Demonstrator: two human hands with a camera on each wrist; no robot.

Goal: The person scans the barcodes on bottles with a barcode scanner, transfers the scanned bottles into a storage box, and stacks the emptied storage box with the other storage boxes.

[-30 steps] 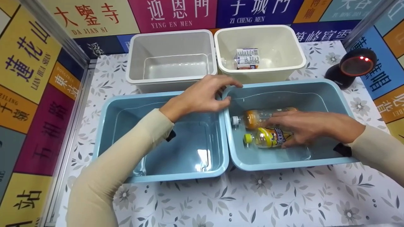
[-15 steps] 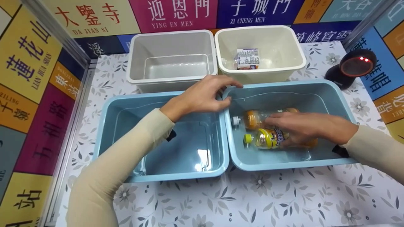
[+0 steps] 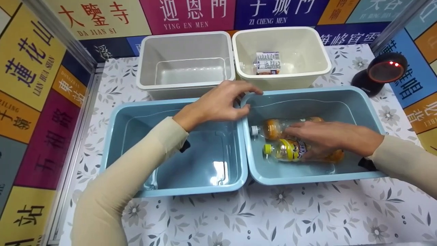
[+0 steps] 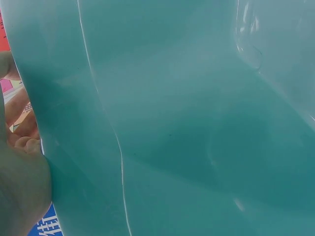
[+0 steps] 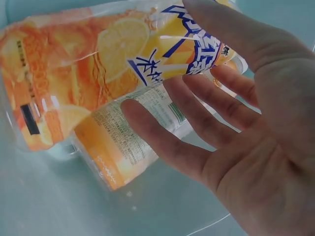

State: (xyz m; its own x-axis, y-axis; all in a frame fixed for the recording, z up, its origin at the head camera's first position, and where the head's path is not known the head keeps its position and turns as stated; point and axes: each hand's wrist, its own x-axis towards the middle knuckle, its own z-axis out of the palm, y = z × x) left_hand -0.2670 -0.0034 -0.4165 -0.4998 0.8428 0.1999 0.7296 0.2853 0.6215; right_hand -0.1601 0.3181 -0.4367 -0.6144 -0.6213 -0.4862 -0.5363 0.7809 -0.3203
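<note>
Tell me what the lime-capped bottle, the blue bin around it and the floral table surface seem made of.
Lime-capped bottle: likely clear, glossy plastic; its neck end is see-through.
Blue bin: probably moulded plastic, semi-gloss, going by the rounded rim and soft reflections.
Floral table surface: printed, smooth-looking; vinyl or paper, I can't tell.

Wall panels (image 3: 191, 28): "YING EN MEN", "ZI CHENG MEN".

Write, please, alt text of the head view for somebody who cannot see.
A person's right hand partly covers a yellow-labelled bottle lying beside a white-capped bottle in the right blue bin. The left hand is at that bin's far left corner; a second blue bin, a grey bin and a cream bin stand nearby.
</note>
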